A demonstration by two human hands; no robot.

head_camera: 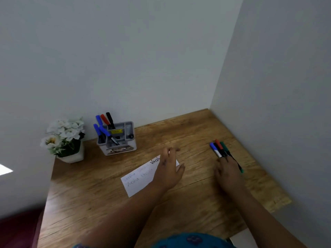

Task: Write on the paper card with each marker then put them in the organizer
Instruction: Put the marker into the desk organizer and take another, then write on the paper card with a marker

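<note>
Head view: two bare hands over a wood desk (pixel 188 133), w/ paper card and markers.
Left hand (pixel 169 171) lies relaxed, fingers spread, on white card (pixel 138 179). Right hand (pixel 228 173) fingertips touch loose markers (pixel 219 149) at right; whether it grips them, can't tell. Grey organizer (pixel 125 142) at back left holds more markers, beside white flowers (pixel 64 135).

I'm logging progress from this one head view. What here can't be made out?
- Paper card: far end hidden under the left hand; fainter writing too blurred to read.
- Loose markers: near ends hidden by the right hand; grip unclear.
- Organizer: label too small.
</note>
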